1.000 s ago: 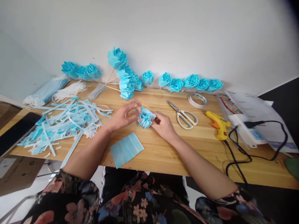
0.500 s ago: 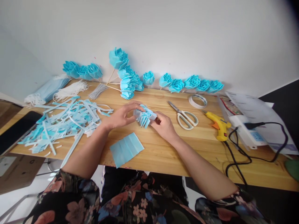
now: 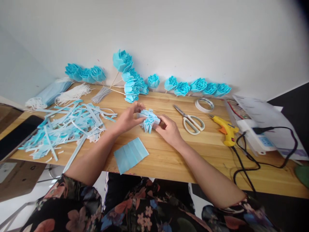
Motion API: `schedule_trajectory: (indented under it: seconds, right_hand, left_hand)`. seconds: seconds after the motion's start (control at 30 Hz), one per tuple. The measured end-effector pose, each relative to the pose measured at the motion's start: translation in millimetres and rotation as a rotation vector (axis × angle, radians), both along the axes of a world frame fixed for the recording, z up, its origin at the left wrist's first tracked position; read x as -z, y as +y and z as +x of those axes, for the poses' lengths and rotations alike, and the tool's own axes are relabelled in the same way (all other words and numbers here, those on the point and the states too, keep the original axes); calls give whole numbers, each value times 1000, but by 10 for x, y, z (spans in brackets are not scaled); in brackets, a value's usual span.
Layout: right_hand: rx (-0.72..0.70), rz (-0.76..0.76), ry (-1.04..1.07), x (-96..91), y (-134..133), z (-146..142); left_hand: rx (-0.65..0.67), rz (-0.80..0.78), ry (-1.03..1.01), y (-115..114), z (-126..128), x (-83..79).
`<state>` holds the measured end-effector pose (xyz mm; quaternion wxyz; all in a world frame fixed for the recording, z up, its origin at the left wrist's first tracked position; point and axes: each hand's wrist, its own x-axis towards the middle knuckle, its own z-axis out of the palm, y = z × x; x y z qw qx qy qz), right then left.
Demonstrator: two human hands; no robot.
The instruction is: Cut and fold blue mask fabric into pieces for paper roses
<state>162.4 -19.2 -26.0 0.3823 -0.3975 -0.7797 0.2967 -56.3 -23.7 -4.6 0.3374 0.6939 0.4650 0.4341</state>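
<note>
A pleated blue bundle (image 3: 148, 118) is held just above the counter (image 3: 169, 158), about midway between its near and far edges. It is pinched on one side by the thumb and fingers of the left hand (image 3: 127, 117) and gripped on the opposite side by the closed fingers of the right hand (image 3: 169, 130). A flat blue sheet (image 3: 130, 154) lies at the near edge, overhanging it slightly. White-handled scissors (image 3: 190, 120) are noted just beyond the right hand, with a yellow glue gun (image 3: 225, 129) further toward the right edge. A heap of cut blue strips (image 3: 70, 124) covers the left end. Finished blue flowers (image 3: 198, 85) are lined along the far edge.
</note>
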Motion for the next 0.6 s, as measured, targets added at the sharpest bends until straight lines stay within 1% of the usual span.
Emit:
schedule_trajectory:
  seconds: [0.1,0.17,0.3,0.4,0.5,0.6]
  right_hand:
    - [3,-13,24,3,-4,0]
    - [10,-28,36,9,-1,1]
    - [38,-51,52,12,2,-1]
    - [86,-51,52,2,-8,-6]
    - [157,-49,97,-23,-12,6]
    - [226,-66,192,-57,16,54]
  left_hand:
    - [61,-74,-85,3,30,27]
    - [76,-129,-101,12,42,41]
    - [3,-174,-21,36,55,62]
    - [-37,-214,27,33,69,49]
    - [-70,-237,-17,7,91,5]
    - [-85,-315,-153,-20,114,-27]
